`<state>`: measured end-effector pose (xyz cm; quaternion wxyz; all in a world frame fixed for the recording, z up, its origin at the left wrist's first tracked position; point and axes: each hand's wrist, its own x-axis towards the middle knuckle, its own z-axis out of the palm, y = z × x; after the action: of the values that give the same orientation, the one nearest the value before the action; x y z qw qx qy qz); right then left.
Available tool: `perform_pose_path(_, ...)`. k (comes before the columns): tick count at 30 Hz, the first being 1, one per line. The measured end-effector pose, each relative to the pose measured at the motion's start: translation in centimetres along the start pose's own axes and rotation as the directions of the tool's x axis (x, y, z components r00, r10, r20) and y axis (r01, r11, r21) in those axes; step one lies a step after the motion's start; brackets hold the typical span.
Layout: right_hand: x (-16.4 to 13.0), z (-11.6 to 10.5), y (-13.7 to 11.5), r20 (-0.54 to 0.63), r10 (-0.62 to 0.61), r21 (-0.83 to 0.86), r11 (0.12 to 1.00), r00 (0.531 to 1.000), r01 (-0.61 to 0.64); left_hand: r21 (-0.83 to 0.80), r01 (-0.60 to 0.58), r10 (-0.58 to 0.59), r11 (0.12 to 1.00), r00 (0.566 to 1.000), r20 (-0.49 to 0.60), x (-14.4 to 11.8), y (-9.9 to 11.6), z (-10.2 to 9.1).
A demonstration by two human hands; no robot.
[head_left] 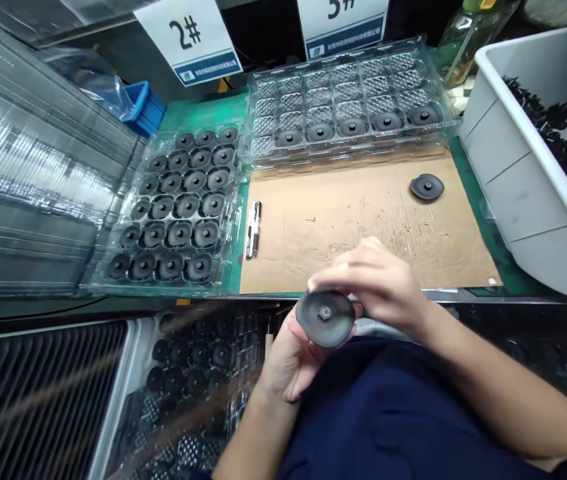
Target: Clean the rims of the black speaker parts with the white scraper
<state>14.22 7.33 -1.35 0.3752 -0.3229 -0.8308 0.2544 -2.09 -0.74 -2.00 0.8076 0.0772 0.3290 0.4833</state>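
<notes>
In front of my body I hold a black dished disc (324, 323) with a small raised hub at its middle. My left hand (293, 363) grips it from below and the left, fingers bent behind it. My right hand (378, 283) is closed at its upper right rim, the fingertips pressed to the edge. What lies behind the disc is hidden. A similar black disc (427, 187), with a notch in its rim, lies on the cardboard sheet (293, 267) at the right.
A clear tray (228, 220) full of discs lies left of the cardboard. Behind it, another clear tray (350, 110) has several discs in its front row. Two pens (253, 230) rest on the cardboard. A white bin (508, 160) of small black pieces stands right; a blue bin (144, 110), left.
</notes>
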Motion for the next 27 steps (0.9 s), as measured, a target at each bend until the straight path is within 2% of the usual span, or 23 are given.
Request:
perform_pose_path(1, -0.3, 0.7, 1.4, -0.016, 0.09, 0.011, 0.996, 0.996, -0.09, -0.025, 0.019, -0.018, 0.999, 0.999, 0.038, -0.2, 0.1, -0.1)
perform_pose_path(3, -1.4, 2.1, 4.3, -0.007, 0.271, -0.079, 0.959, 0.962, -0.271, -0.073, 0.042, -0.034, 0.996, 0.994, 0.106, -0.6, 0.2, -0.4)
perform_pose_path(5, -2.9, 3.3, 6.5, 0.007, 0.336, -0.175, 0.928, 0.942, -0.329, -0.111, 0.039, -0.023, 0.993, 0.989, 0.143, -0.7, 0.1, -0.7)
perform_pose_path(7, -4.4, 3.9, 7.4, -0.015, 0.355, -0.221, 0.911, 0.935, -0.349, -0.139, 0.04, -0.017, 0.99, 0.986, 0.165, -0.7, 0.1, -0.9)
perform_pose_path(10, -5.9, 3.6, 6.4, -0.125, 0.396, -0.236, 0.879, 0.91, -0.415, -0.159, 0.051, -0.019, 0.986, 0.98, 0.197, -0.5, 0.0, -0.9)
perform_pose_path(12, -6.6, 3.1, 5.1, -0.157, 0.434, -0.167, 0.874, 0.887, -0.457, -0.172, 0.064, -0.027, 0.983, 0.978, 0.207, -0.4, 0.1, -0.9)
perform_pose_path(17, -7.8, 3.2, 3.0, -0.012, 0.505, 0.029, 0.863, 0.863, -0.504, -0.183, 0.098, -0.064, 0.978, 0.981, 0.183, -0.4, 0.2, -0.9)
perform_pose_path(21, -7.7, 3.6, 2.6, 0.076, 0.495, 0.044, 0.866, 0.866, -0.499, -0.176, 0.091, -0.06, 0.98, 0.983, 0.174, -0.6, 0.1, -1.0)
perform_pose_path(27, -7.2, 3.5, 2.3, 0.098, 0.493, 0.047, 0.865, 0.864, -0.499, -0.183, 0.073, -0.035, 0.98, 0.979, 0.203, -1.0, 0.0, -1.2)
